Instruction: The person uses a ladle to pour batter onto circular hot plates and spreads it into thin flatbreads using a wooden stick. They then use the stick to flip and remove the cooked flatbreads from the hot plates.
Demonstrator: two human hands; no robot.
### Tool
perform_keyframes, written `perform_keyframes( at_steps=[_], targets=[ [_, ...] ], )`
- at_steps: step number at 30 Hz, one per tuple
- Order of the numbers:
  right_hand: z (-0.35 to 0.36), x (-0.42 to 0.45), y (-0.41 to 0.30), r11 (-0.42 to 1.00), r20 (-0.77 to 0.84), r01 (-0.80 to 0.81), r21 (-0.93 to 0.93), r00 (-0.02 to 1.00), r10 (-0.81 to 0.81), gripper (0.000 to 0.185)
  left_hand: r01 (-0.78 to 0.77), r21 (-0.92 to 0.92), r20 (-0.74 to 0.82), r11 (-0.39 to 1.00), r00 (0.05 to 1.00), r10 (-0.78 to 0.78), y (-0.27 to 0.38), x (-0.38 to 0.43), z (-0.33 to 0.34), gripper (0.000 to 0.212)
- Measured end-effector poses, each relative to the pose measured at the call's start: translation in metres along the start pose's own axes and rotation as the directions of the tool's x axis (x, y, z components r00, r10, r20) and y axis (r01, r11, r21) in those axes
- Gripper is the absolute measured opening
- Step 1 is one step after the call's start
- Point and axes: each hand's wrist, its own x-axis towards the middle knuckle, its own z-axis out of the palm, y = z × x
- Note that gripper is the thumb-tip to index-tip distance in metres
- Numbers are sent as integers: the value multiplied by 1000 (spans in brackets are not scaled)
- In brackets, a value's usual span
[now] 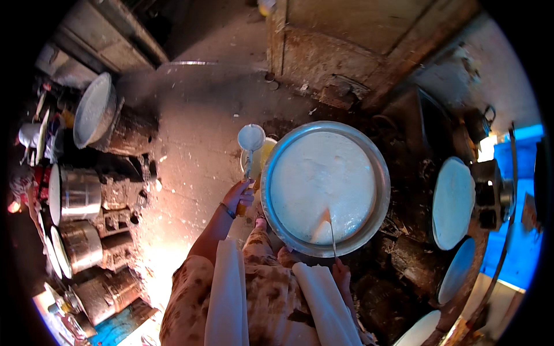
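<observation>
In front of me stands a wide, round metal pan [385, 186] filled with a smooth white substance [320, 173]; whether it is liquid or batter I cannot tell. Gripped in my left hand [238, 194], left of the pan, is the handle of a ladle [251, 137] whose round bowl looks white. Below that bowl, beside the pan, a pale and yellow container [258, 159] is partly hidden. My right hand [341, 272], at the pan's near rim, holds a thin-handled metal utensil [333, 235]. Its far end reaches the white surface at a pale brownish wedge.
Metal pots [80, 194] with lids line the left side, beside bricks [114, 218]. A large metal basin [93, 112] rests at upper left. Round pale lids or plates [452, 203] stand to the right. A wooden door [337, 47] lies ahead. Someone in red [41, 181] is at the left edge.
</observation>
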Motion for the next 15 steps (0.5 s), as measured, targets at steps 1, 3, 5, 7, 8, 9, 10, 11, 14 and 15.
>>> perform_keyframes(
  at_steps=[1, 3, 5, 7, 8, 9, 10, 11, 14, 15],
  targets=[
    [-5, -6, 12, 999, -29, 40, 37, 999, -39, 26, 48, -21, 28, 999, 999, -47, -5, -4, 14, 22],
    [-17, -14, 34, 987, -82, 126, 100, 990, -118, 25, 98, -30, 3, 995, 995, -97, -14, -12, 45, 22],
    [-31, -22, 42, 979, -65, 148, 143, 988, -140, 28, 162, -60, 21, 985, 987, -161, -24, -17, 67, 21],
    [-51, -34, 37, 980, 19, 18, 197, 1000, -22, 27, 266, -91, 89, 960, 962, -258, -37, -6, 82, 21],
    [-52, -37, 46, 977, 16, 9, 213, 1000, -12, 26, 316, -104, 112, 943, 946, -304, -44, 2, 88, 20],
    [-54, -42, 50, 974, -12, 44, 223, 999, -42, 27, 358, -120, 135, 926, 930, -342, -50, 10, 95, 20],
    [-55, -46, 54, 969, -44, 78, 233, 997, -70, 27, 403, -134, 159, 905, 910, -382, -56, 20, 104, 20],
    [-56, -49, 57, 964, -79, 112, 242, 992, -95, 27, 423, -156, 136, 893, 904, -405, -61, 32, 114, 20],
    [-46, -53, 67, 961, -72, 98, 257, 994, -82, 28, 458, -336, 83, 823, 885, -459, -67, 63, 139, 20],
    [-48, -56, 65, 962, -62, 79, 262, 996, -64, 29, 462, -343, 55, 818, 879, -474, -69, 77, 139, 18]
  ],
)
